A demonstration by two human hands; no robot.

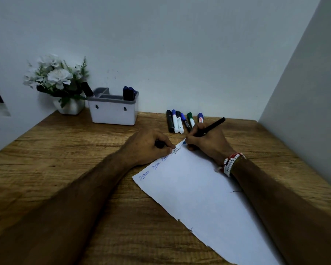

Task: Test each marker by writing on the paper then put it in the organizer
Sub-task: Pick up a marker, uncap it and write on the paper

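Observation:
A white sheet of paper (204, 192) lies slanted on the wooden desk, with several blue written words along its upper left edge. My right hand (208, 144) grips a black marker (211, 128) whose blue tip touches the paper's far corner. My left hand (151, 146) rests at the paper's edge, its fingers curled round a dark cap (159, 144). Several capped markers (177, 121) lie in a row behind my hands. The white organizer (113, 111) stands at the back left with a black marker (87, 89) and blue-capped markers (128, 93) in it.
A white pot of white flowers (57, 81) stands left of the organizer against the wall. A grey wall panel closes off the desk's right side. The wooden desk (65, 159) runs to the left and front edges.

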